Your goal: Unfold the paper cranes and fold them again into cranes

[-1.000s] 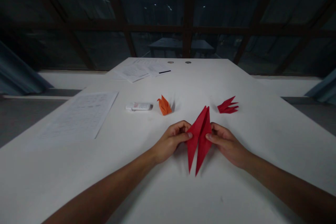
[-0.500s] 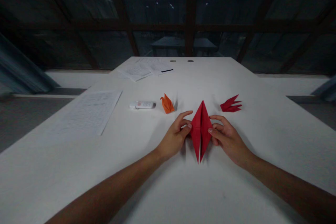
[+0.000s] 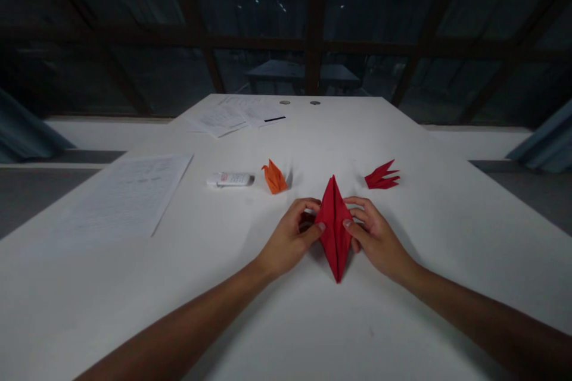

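Observation:
Between my hands is a red diamond-shaped folded paper, its long points running away from and toward me, with a crease down the middle. My left hand grips its left corner, thumb on top and fingers partly hidden behind. At the right corner, my right hand pinches it with the thumb on top and fingers underneath. Just beyond stands a small orange origami crane. Farther right lies a red folded-paper piece with several pointed prongs.
A white glue bottle lies left of the crane. Printed sheets cover part of the left side, with more papers at the far left of the white table. Two round discs sit by the far edge.
The view has shifted slightly to the right. The red paper's lower points, split by a gap before, now meet in one tip. Both thumbs have moved inward on it.

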Available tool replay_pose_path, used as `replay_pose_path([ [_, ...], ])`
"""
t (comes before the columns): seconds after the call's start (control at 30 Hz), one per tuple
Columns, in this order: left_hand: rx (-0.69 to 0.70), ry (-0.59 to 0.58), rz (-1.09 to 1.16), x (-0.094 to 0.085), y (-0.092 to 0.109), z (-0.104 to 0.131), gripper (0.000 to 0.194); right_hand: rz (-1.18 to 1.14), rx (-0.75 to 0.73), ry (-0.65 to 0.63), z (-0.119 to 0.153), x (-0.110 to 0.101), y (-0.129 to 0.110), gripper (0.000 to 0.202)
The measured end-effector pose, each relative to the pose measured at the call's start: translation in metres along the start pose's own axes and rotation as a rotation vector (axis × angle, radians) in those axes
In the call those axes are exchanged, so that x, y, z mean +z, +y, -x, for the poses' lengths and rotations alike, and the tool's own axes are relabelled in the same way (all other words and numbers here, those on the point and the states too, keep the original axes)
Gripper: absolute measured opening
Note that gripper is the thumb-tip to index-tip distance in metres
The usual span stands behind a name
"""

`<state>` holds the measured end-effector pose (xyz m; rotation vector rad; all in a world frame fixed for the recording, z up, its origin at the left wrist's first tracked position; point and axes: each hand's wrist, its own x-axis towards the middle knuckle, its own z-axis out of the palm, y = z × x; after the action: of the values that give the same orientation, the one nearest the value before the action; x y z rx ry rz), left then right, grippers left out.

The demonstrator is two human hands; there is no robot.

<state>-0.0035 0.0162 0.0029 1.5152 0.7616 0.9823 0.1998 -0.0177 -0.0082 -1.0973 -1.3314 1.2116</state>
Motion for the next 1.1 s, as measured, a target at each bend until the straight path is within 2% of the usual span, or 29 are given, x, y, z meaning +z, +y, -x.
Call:
replay_pose_path([
  [0.1, 0.061, 0.001, -0.119, -0.001, 0.0, 0.001, 0.011, -0.019, -0.003, 0.021, 0.0, 0.002, 0.0, 0.038],
  [0.17, 0.1, 0.004, -0.175, -0.001, 0.001, 0.003, 0.011, -0.032, -0.015, 0.04, 0.0, 0.003, 0.001, 0.034],
  [0.27, 0.193, -0.038, -0.21, -0.001, 0.002, 0.007, 0.026, -0.063, -0.037, 0.046, 0.0, 0.003, 0.003, 0.021],
  [0.37, 0.254, -0.096, -0.234, -0.002, 0.005, 0.011, 0.031, -0.068, -0.027, 0.022, -0.001, 0.002, 0.004, 0.016],
  [0.47, 0.263, -0.114, -0.279, -0.002, 0.007, 0.012, 0.036, -0.005, -0.003, -0.019, 0.001, 0.001, 0.002, 0.017],
  [0.63, 0.251, -0.101, -0.379, -0.001, 0.006, 0.011, 0.039, 0.143, -0.069, -0.095, 0.006, -0.001, -0.007, 0.024],
  [0.77, 0.246, -0.074, -0.421, 0.003, 0.004, 0.011, 0.044, 0.115, -0.069, -0.157, 0.009, 0.002, -0.01, 0.027],
  [0.87, 0.209, -0.064, -0.361, 0.005, 0.004, 0.011, 0.056, 0.085, -0.064, -0.149, 0.007, 0.004, -0.007, 0.019],
  [0.97, 0.092, -0.076, -0.168, 0.004, 0.005, 0.011, 0.071, 0.031, -0.048, -0.141, 0.006, 0.005, -0.006, 0.015],
  [1.1, -0.013, -0.179, 0.127, -0.001, 0.007, 0.008, 0.072, -0.044, -0.014, -0.169, 0.007, 0.004, -0.009, 0.013],
])
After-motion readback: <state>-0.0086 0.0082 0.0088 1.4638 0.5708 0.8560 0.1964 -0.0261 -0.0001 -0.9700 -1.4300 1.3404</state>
